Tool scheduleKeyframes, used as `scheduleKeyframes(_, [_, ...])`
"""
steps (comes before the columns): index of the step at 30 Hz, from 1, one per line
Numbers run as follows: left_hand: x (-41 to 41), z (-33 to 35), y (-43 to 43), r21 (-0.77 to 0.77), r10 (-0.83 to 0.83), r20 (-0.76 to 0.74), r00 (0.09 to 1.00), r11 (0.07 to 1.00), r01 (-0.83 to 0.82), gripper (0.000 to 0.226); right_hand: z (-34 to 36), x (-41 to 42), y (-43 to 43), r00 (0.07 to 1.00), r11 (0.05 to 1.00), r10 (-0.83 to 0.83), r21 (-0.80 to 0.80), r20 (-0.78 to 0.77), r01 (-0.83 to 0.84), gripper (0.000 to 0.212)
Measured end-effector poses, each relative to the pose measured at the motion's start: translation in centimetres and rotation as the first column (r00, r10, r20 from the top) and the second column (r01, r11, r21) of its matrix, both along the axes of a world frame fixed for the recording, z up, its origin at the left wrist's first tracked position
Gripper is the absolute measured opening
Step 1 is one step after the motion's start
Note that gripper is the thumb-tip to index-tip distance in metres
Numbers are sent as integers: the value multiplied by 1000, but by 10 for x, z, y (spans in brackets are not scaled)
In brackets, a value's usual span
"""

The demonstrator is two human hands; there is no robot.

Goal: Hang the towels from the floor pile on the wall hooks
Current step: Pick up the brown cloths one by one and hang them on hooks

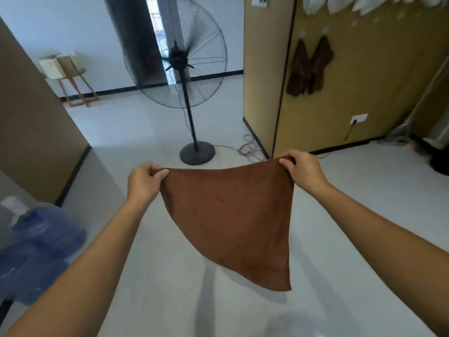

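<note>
The single head-worn wide-angle camera is looking forward and down, sitting close behind the left hand (pixel 143 181) and right hand (pixel 303 169)

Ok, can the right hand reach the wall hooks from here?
Probably not yet. The right hand pinches a corner of the brown towel, and the hooks sit high on the wall across open floor. Nothing blocks the path; stepping closer should do.

Pale floor (pixel 145 132): pedestal fan (pixel 179 58), coiled cables (pixel 247 149), blue water jugs (pixel 41 239), wooden stand (pixel 78 90).
</note>
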State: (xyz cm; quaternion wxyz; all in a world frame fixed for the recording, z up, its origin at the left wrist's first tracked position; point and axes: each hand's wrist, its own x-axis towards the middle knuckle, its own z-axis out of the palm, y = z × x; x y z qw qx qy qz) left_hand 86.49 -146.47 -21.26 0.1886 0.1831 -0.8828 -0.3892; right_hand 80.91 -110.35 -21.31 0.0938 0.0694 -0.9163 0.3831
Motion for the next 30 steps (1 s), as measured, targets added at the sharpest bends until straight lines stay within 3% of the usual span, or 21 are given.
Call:
scheduleKeyframes(9, [-165,18,181,-19,-256,-16,967,967,256,14,6,-69,199,936,935,-352,-33,15,353,20])
scheduleKeyframes(16, [-300,24,288,-141,-444,-69,893,891,432,16,16,-162,297,872,869,-490,-79,-9,488,21])
scheduleKeyframes(22, [-420,18,386,60,-525,2,851,850,524,14,23,-254,356,793,768,-572,-203,211,608,18])
scheduleKeyframes(27, [-497,26,464,100,-627,35,778,777,622,26,24,-317,408,720,694,-638,-200,273,692,29])
scheduleKeyframes(30, [-534,34,511,108,-699,90,710,715,690,34,23,-347,442,739,710,-626,-210,251,672,31])
